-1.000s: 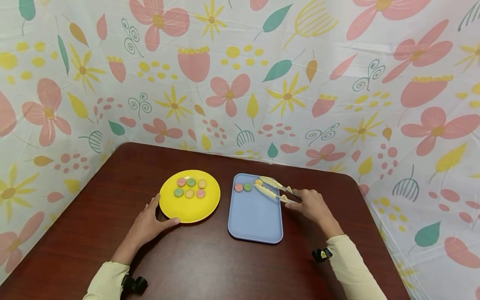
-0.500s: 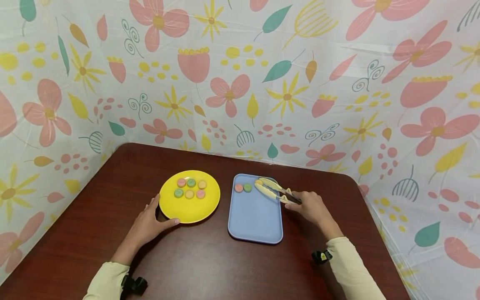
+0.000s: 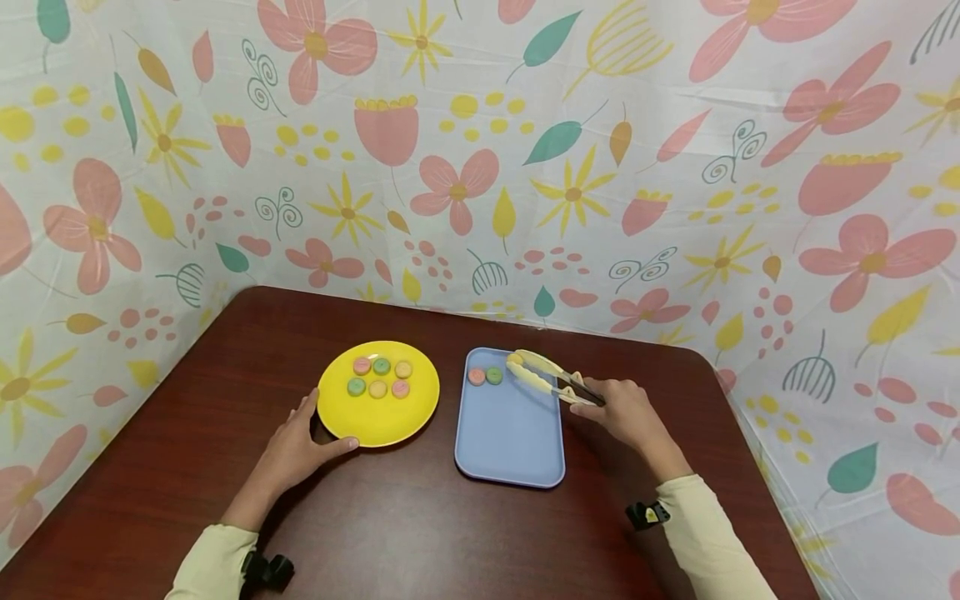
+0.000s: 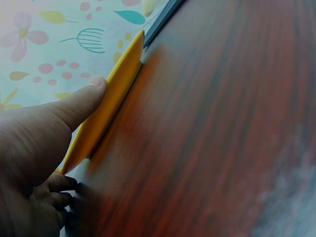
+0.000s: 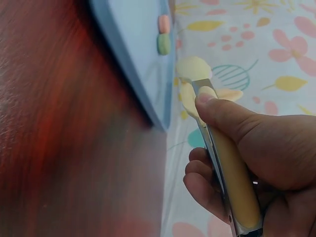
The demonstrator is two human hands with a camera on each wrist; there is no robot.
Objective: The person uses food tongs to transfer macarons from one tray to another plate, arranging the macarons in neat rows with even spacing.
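My left hand [image 3: 294, 450] holds the rim of a round yellow plate [image 3: 386, 425], its thumb on the near edge and its fingers at the left side. Pink, green and yellow macaron-like pieces [image 3: 381, 366] lie on the plate in two rows. In the right wrist view, my right hand [image 5: 266, 153] grips kitchen tongs [image 5: 232, 173] with cream tips and a metal-edged handle. Over the blue tray [image 3: 510, 442], the tongs' tips are around a yellow piece [image 3: 515, 358], which they partly hide. Beside it on the tray sit a pink piece [image 3: 477, 377] and a green piece [image 3: 493, 376].
Plate and tray stand side by side on a dark brown wooden table [image 3: 435, 533], with a narrow gap between them. A white cloth with flower prints [image 3: 480, 167] hangs behind the table and at both sides.
The yellow piece and the tongs' tips have shifted slightly up in the head view. My left hand stays at the plate's rim.
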